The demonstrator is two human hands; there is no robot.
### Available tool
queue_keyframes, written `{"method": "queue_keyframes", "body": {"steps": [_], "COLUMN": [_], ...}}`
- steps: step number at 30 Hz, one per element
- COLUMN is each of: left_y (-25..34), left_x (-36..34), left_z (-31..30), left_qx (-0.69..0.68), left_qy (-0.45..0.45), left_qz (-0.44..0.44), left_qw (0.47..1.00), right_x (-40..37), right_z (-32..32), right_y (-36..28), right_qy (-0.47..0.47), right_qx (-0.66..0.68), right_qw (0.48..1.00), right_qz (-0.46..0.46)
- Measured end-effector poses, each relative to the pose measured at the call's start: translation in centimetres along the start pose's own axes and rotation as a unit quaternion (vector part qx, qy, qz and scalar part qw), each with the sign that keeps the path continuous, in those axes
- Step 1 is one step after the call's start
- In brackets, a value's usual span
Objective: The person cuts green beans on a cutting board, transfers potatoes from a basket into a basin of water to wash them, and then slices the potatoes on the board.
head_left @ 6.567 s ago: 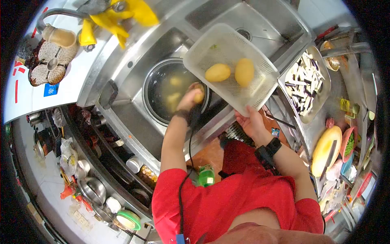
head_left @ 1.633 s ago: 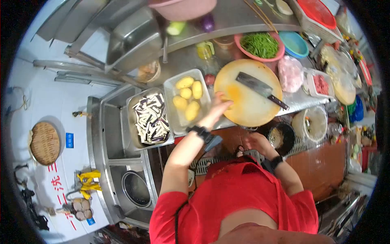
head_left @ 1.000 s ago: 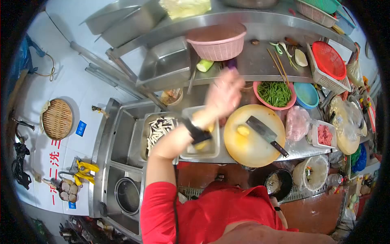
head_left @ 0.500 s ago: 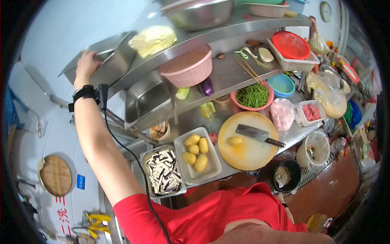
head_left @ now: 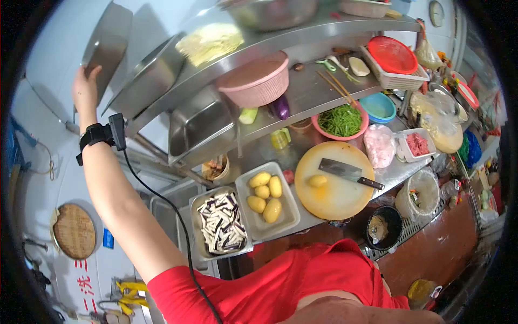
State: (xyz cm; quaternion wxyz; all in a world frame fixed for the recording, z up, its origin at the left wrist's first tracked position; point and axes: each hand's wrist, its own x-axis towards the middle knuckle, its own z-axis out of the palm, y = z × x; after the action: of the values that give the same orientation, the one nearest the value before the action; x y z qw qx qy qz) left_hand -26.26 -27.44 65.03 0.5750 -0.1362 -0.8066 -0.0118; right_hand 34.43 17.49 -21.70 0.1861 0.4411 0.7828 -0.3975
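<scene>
Grasping 1 grey metal pan point(head_left: 109, 40), smooth-sided, steeply tilted, left hand point(head_left: 86, 90) at its edge, right hand unseen

Upper left: your left hand point(head_left: 86, 90), gripping a tilted metal pan point(head_left: 110, 43). Centre: five potatoes point(head_left: 272, 210) in a white basket point(head_left: 253, 227). Right of centre: one potato point(head_left: 317, 181), one cleaver point(head_left: 340, 169), both on a round board point(head_left: 345, 200).

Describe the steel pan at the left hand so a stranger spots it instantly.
Follow the upper shelf to its left end, where another pan sits. The steel pan is farther left in the picture, steeply tilted. Unlike its neighbour, it has the left hand on it.
</scene>
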Motion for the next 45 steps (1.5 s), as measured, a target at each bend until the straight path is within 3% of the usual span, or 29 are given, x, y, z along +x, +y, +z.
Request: {"method": "queue_keyframes", "body": {"steps": [1,4,5,8,11,13,15,17,19,21,22,27,29,31,33,37,39,40,41,42,43,44,45], "left_y": [-0.6,-3.7,-3.0,-9.9,-10.8,-9.4,-5.0,-2.3,-0.2,5.1,6.4,8.8,8.4,7.0,5.1,-1.0,-5.5,-8.6,-11.3,-14.8,-19.1,-22.7,-24.2], "left_x": [-0.1,-1.7,-2.8,-7.1,-15.7,-22.4,-28.6,-34.1,-39.5,-41.5,-42.9,-50.6,-53.1,-56.1,-57.9,-60.3,-61.1,-61.4,-61.5,-62.3,-63.4,-63.4,-60.3], "left_z": [-1.7,-6.6,-9.0,-14.6,-22.2,-27.2,-30.8,-34.3,-36.6,-37.5,-37.9,-38.2,-38.2,-38.1,-38.5,-39.7,-40.2,-40.3,-40.4,-39.8,-38.8,-37.0,-36.1], "left_qx": [-0.026,0.094,0.12,0.17,0.276,0.282,0.266,0.245,0.208,0.21,0.186,0.051,-0.016,-0.067,-0.077,-0.112,-0.145,-0.175,-0.122,-0.13,-0.141,-0.152,-0.055], "left_qy": [0.008,0.058,0.014,0.015,-0.032,-0.093,-0.122,-0.207,-0.26,-0.363,-0.386,-0.443,-0.453,-0.463,-0.481,-0.458,-0.519,-0.518,-0.513,-0.488,-0.458,-0.396,-0.363], "left_qz": [-0.017,0.051,0.018,0.162,0.167,0.133,0.122,0.089,0.049,0.031,0.028,-0.038,-0.081,-0.105,-0.074,-0.052,-0.125,-0.171,-0.201,-0.274,-0.308,-0.4,-0.458], "left_qw": [0.999,0.993,0.993,0.972,0.946,0.945,0.948,0.943,0.942,0.907,0.903,0.894,0.888,0.877,0.87,0.88,0.833,0.82,0.826,0.819,0.822,0.812,0.81], "right_x": [0.5,2.2,3.5,8.2,-0.8,4.3,-0.2,-2.5,-4.8,-7.6,-9.3,-18.9,-20.8,-23.0,-26.0,-27.3,-30.1,-32.3,-34.2,-35.2,-35.3,-35.1,-35.3], "right_z": [-0.2,-0.6,-0.9,-3.1,-11.0,-8.7,-10.8,-10.6,-9.4,-7.8,-7.0,-3.5,-1.1,1.1,3.2,11.9,15.4,16.5,17.7,19.5,21.5,23.8,25.6], "right_y": [0.0,0.6,-0.1,-1.7,-19.5,-20.5,-28.5,-34.5,-39.9,-44.3,-46.3,-54.2,-55.9,-56.8,-58.1,-58.8,-59.4,-60.0,-60.3,-59.8,-59.3,-58.9,-58.6], "right_qy": [-0.001,-0.015,-0.04,-0.083,-0.171,-0.207,-0.272,-0.372,-0.428,-0.513,-0.539,-0.604,-0.603,-0.586,-0.542,-0.527,-0.529,-0.487,-0.443,-0.435,-0.436,-0.406,-0.375], "right_qx": [-0.018,-0.063,-0.073,-0.035,-0.118,-0.198,-0.125,-0.068,-0.047,-0.02,0.02,0.122,0.081,0.051,-0.141,-0.152,-0.122,-0.155,-0.186,-0.131,-0.135,-0.145,-0.152], "right_qw": [1.0,0.996,0.992,0.968,0.92,0.848,0.843,0.825,0.772,0.778,0.762,0.715,0.734,0.75,0.762,0.737,0.727,0.745,0.76,0.756,0.753,0.747,0.74], "right_qz": [-0.024,-0.054,-0.095,-0.233,-0.332,-0.446,-0.446,-0.421,-0.468,-0.361,-0.358,-0.329,-0.303,-0.301,-0.325,-0.394,-0.421,-0.43,-0.437,-0.472,-0.474,-0.506,-0.538]}}
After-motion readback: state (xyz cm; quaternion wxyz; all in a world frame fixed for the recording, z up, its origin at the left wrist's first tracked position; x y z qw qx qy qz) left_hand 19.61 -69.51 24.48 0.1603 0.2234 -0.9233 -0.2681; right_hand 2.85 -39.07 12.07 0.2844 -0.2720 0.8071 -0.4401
